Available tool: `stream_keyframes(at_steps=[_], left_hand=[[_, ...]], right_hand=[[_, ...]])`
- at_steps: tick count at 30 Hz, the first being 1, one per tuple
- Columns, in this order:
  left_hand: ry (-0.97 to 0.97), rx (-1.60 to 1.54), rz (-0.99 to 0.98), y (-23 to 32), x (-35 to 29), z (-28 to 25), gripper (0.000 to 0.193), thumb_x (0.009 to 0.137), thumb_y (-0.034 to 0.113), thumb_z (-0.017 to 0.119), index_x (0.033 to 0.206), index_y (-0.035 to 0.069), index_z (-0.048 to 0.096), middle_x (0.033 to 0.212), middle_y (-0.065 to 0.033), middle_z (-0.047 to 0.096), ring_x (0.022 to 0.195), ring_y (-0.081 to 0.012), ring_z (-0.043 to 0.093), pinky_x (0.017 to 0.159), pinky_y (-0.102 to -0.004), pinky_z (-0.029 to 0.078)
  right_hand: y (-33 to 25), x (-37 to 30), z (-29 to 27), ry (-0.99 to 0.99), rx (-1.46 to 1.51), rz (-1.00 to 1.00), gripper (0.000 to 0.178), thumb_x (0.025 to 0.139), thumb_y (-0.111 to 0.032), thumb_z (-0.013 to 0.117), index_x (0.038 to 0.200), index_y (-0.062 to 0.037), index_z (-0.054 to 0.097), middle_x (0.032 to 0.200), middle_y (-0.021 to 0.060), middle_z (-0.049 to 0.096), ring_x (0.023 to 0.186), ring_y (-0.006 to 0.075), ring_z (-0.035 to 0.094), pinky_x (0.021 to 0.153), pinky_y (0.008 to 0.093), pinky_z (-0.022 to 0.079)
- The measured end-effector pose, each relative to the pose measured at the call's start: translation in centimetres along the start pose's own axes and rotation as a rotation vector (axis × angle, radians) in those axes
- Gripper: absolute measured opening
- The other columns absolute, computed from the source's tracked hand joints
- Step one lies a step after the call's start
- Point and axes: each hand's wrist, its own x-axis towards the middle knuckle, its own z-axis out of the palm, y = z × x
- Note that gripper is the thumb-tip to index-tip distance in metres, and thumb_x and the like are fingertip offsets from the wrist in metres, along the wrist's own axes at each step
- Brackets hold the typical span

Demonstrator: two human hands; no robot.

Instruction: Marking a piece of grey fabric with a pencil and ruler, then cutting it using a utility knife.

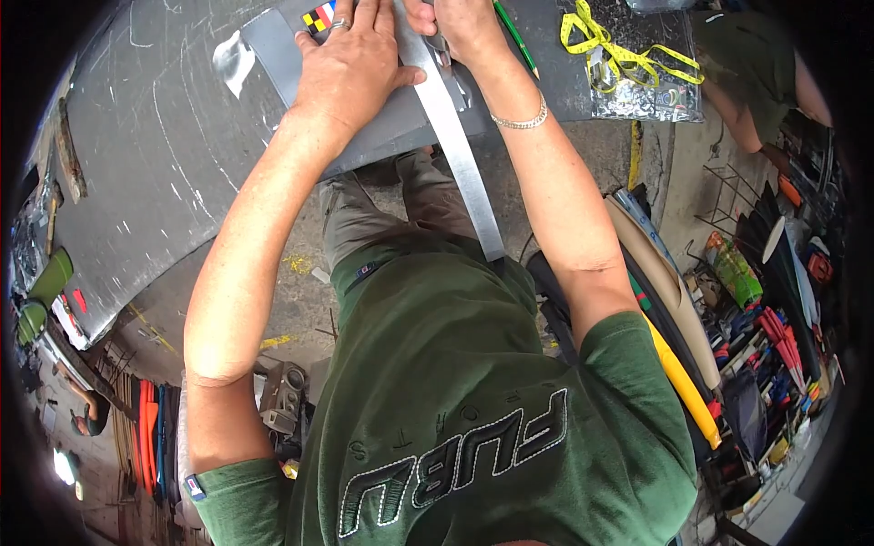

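My left hand (350, 68) lies flat with its fingers spread on a grey sheet (273, 45). Its thumb rests on a long metal straightedge (452, 141), which runs from the table past the near edge toward my shirt. Closed fingers of my right hand (462, 27) are on the straightedge's right side, at the top rim of the picture. A small shiny metal piece (443, 56) shows just below them; what they grip is mostly hidden. Right of that hand lies a green pencil (517, 41).
A yellow measuring tape (612, 47) lies loosely looped over a clear plastic packet (651, 105) on the scratched dark table (137, 155). A coloured checkered card (316, 20) sits beside my left fingers. Rolls and piled goods (774, 337) crowd the floor at right.
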Motion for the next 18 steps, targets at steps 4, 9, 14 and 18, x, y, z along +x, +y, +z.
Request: stream_keyframes(at_steps=[4,9,14,18], left_hand=[[-0.059,-0.043,-0.046,-0.2,-0.1,-0.2,0.092,0.087,0.054,0.070,0.156,0.006,0.034,0.161,-0.0111,0.039,0.148,-0.0354,0.039,0.103,-0.0764,0.042],[-0.285,0.002,-0.097,1.7,1.1,-4.1,0.099,0.082,0.047,0.079,0.154,-0.005,0.034,0.159,-0.0209,0.038,0.149,-0.0378,0.035,0.117,-0.0574,0.036],[0.020,-0.315,0.044,1.3,1.0,-2.7,0.100,0.082,0.047,0.078,0.155,-0.005,0.034,0.159,-0.0204,0.039,0.149,-0.0367,0.036,0.116,-0.0564,0.037],[-0.329,0.068,-0.102,1.8,1.2,-4.7,0.101,0.082,0.048,0.078,0.156,-0.005,0.032,0.159,-0.0193,0.040,0.149,-0.0356,0.037,0.116,-0.0559,0.038]], right_hand=[[0.1,0.0,0.6,0.105,-0.131,0.022,0.056,0.111,-0.043,0.043,0.151,-0.0038,0.046,0.074,0.0023,0.052,0.045,0.0095,0.041,0.039,0.0240,0.034],[-0.6,-0.6,0.7,0.080,-0.159,-0.004,0.054,0.112,-0.039,0.040,0.151,-0.0022,0.046,0.074,0.0006,0.051,0.046,0.0080,0.040,0.040,0.0230,0.034],[0.3,-0.4,0.0,0.015,-0.198,-0.123,0.054,0.112,-0.038,0.039,0.150,0.0006,0.047,0.073,-0.0010,0.050,0.048,0.0057,0.039,0.042,0.0213,0.033],[-2.5,-1.6,2.9,0.076,-0.487,-0.031,0.054,0.112,-0.038,0.039,0.150,0.0010,0.048,0.073,-0.0013,0.051,0.050,0.0041,0.040,0.044,0.0201,0.033]])
